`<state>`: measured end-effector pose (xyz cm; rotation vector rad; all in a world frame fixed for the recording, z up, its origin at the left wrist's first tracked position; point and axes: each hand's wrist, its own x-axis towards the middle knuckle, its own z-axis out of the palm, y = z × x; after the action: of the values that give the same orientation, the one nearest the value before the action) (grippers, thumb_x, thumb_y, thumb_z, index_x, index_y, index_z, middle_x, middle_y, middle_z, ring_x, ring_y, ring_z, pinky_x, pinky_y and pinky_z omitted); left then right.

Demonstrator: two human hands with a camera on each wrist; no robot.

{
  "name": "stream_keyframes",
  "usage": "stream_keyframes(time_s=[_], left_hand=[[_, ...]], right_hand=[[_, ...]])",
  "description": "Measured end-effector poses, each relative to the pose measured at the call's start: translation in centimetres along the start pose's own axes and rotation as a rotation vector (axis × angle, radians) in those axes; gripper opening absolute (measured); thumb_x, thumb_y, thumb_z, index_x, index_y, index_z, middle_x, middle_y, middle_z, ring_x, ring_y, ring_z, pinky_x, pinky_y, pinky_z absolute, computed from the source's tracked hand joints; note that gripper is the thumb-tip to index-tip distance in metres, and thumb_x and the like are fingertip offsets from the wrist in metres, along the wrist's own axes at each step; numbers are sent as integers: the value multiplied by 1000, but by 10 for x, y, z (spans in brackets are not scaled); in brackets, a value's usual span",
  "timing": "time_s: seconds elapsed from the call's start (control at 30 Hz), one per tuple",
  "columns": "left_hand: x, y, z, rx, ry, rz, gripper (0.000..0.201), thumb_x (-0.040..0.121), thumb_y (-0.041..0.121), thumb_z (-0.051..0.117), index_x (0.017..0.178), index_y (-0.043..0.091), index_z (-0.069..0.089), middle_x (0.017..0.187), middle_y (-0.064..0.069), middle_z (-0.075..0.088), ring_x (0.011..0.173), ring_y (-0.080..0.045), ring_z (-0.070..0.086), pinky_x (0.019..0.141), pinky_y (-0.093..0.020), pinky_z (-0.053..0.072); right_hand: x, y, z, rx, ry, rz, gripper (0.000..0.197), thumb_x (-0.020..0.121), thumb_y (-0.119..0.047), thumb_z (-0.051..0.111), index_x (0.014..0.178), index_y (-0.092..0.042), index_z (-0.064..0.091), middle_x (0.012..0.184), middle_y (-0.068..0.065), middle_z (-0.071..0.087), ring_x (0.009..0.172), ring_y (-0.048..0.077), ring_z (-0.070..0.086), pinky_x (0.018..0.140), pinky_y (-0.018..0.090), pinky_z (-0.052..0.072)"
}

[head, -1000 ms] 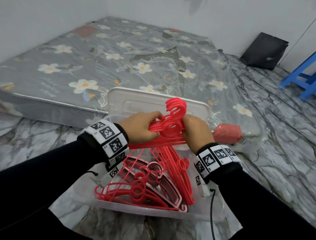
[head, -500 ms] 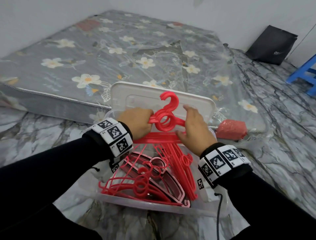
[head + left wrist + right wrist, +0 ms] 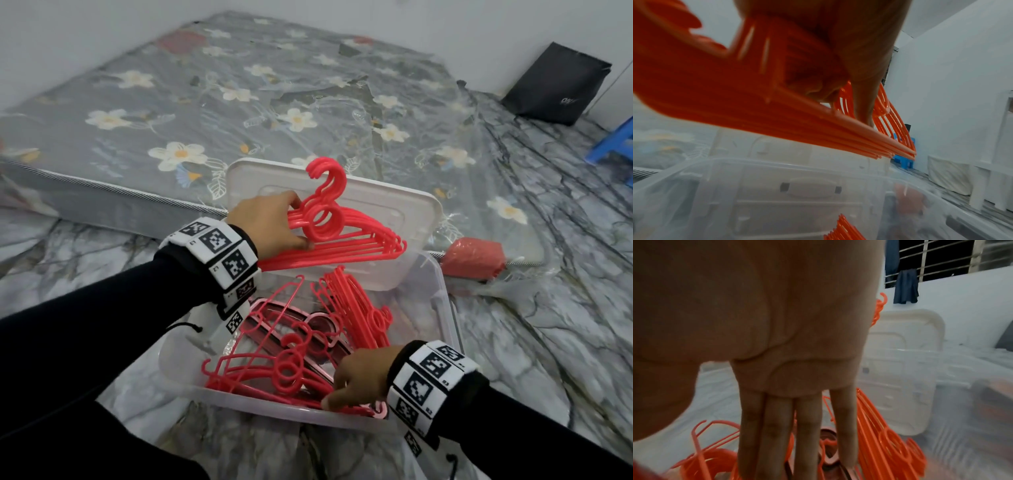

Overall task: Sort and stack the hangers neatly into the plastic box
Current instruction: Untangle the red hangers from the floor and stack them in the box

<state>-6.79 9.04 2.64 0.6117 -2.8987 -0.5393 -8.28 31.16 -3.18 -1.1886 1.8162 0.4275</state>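
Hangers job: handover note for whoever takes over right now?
Left hand grips an aligned bundle of red hangers, held above the plastic box.
Right hand, fingers straight, reaches into the box's near corner among loose hangers.
Done: one bundle gathered; another stack leans inside the box.
Left: collect the loose ones, align them, lay all bundles flat.

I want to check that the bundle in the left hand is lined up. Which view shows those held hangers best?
The head view: the held hangers show whole, hooks and rings aligned, gripped by the left hand. The left wrist view shows only their blurred bars from below; the right wrist view shows just a hook tip.
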Motion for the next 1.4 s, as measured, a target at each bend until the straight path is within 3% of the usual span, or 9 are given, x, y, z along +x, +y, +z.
stream_keyframes(time_s=[0.23, 0.33, 0.43, 0.57, 0.63, 0.83, 1.07, 1.23, 1.4], left_hand=[[-1, 5, 2, -35, -61, 27, 62, 66, 53, 75, 117, 29, 51, 101, 0, 65, 92, -25, 60, 74, -30, 43], [-1, 4, 1, -26, -52, 24, 61, 67, 51, 75, 118, 29, 51, 101, -1, 65, 93, -25, 60, 74, -30, 43], [-1, 4, 1, -22, -51, 19, 61, 67, 52, 75, 119, 29, 51, 101, 0, 65, 92, -24, 60, 71, -29, 40], [-1, 3, -1, -8, -44, 10, 58, 68, 52, 74, 118, 31, 51, 100, 2, 66, 91, -22, 59, 71, -28, 39], [-1, 3, 0, 5, -38, 3, 57, 68, 51, 73, 117, 32, 52, 100, 2, 66, 93, -23, 60, 73, -29, 41], [2, 2, 0, 16, -28, 3, 54, 68, 49, 72, 116, 32, 52, 99, 2, 66, 92, -24, 60, 73, -30, 42], [4, 0, 0, 8, -9, 4, 54, 67, 52, 72, 113, 34, 52, 107, 0, 63, 88, -21, 58, 71, -27, 38], [3, -1, -2, -1, 5, 12, 57, 65, 59, 72, 113, 34, 52, 107, 1, 63, 87, -18, 56, 71, -28, 38], [0, -2, -12, 4, -53, 68, 82, 49, 75, 71, 114, 30, 51, 102, 1, 61, 83, -17, 51, 70, -28, 33]], right_hand=[[-8, 12, -17, 229, -61, -98, 28, 89, -3, 51, 111, -5, 67, 105, 15, 70, 91, 21, 67, 66, 15, 48], [-6, 10, -15, 208, -58, -87, 27, 94, -20, 52, 112, -6, 66, 106, 12, 71, 95, 23, 67, 79, 26, 52], [-1, 3, -9, 118, -103, -44, 42, 90, -42, 59, 117, -9, 63, 108, 10, 69, 95, 22, 65, 75, 25, 46], [-5, 6, -16, 71, -59, -94, 40, 85, -20, 68, 123, -9, 61, 109, 13, 69, 93, 23, 63, 65, 16, 43], [-9, 9, -21, 73, 34, -78, 32, 86, -11, 64, 118, -8, 64, 110, 14, 68, 100, 26, 63, 63, 11, 43], [-24, 19, -41, 86, 302, -57, 34, 87, -1, 52, 112, -14, 69, 113, 2, 69, 105, 17, 61, 91, 29, 49], [-29, 26, -60, 332, 743, -70, 31, 84, 6, 48, 100, -10, 70, 93, 3, 70, 79, 10, 58, 75, 23, 44], [-30, 31, -61, 320, 832, -40, 33, 83, 6, 47, 101, -9, 70, 103, 6, 70, 98, 20, 61, 82, 23, 43], [-44, 47, -74, 456, 1054, 20, 34, 82, 8, 44, 93, -9, 71, 91, 1, 65, 90, 17, 60, 76, 22, 41]])
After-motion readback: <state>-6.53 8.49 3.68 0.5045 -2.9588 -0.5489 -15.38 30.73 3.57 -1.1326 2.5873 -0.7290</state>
